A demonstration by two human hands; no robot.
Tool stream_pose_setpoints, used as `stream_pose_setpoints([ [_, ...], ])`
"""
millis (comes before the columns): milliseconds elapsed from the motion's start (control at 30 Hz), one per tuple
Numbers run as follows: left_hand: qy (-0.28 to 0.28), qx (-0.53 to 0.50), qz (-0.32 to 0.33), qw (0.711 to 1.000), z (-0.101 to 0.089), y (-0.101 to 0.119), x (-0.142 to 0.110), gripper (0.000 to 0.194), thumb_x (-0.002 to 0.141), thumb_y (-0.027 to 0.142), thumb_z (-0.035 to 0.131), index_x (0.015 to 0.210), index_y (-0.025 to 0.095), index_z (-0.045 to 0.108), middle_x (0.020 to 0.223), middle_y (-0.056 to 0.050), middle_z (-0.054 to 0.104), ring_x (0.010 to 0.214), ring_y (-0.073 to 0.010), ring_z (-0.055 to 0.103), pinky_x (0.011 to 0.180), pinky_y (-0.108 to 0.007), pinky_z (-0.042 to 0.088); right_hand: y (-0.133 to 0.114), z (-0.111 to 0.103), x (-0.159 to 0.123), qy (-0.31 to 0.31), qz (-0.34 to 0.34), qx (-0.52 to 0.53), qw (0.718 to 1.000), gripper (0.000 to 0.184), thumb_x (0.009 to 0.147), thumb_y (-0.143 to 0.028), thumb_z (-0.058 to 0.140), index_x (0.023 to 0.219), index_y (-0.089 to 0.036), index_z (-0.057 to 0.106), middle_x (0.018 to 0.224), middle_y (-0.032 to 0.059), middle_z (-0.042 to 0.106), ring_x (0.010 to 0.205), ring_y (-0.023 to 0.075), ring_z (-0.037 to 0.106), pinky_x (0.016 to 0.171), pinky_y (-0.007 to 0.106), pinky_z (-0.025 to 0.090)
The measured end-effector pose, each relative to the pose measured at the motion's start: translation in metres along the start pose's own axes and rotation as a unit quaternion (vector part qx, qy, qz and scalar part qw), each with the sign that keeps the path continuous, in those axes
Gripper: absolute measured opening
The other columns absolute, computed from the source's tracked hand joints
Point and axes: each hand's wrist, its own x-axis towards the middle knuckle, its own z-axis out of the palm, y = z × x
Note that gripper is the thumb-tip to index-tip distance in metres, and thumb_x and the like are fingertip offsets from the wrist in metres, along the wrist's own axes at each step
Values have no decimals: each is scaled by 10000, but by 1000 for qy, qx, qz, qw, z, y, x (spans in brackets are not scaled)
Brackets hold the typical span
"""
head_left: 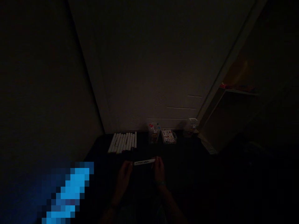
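Observation:
Between my two hands a white marker (144,162) with dark print on its barrel is held nearly level. My left hand (125,169) pinches its left end, and my right hand (159,168) grips the right end. Beyond them, on the dark surface, a row of several white markers (122,142) lies side by side. A clear plastic case (154,133) with a few coloured caps showing stands behind the held marker. Right of it sits an open case of markers (168,136). Dim light hides much of the finger detail.
Another clear plastic container (190,128) stands at the back right. A pale wall panel (149,77) with embossed hearts rises behind the surface. On the right is a shelf unit (233,105) with things on top. A pixelated bright blue patch (72,189) fills the lower left.

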Motion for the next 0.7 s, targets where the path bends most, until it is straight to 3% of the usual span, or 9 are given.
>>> stream_pose_setpoints([
  [367, -13, -4, 13, 1000, -1, 4, -3, 329, 730, 509, 450, 760, 190, 525, 706, 18, 548, 677, -125, 504, 656, -224, 410, 3, 0, 0, 14, -13, -18, 1000, 334, 831, -470, 338, 814, -194, 526, 661, -10, 500, 600, 111, 442, 584, 215, 335],
  [700, 13, 14, -1, 1000, -1, 5, -3, 401, 709, 553, 439, 824, 185, 551, 807, -18, 591, 786, -168, 531, 695, -250, 423, 8, -1, 1, 6, -4, -20, 1000, 335, 839, -457, 322, 801, -188, 516, 677, -12, 495, 606, 103, 442, 584, 201, 351],
])
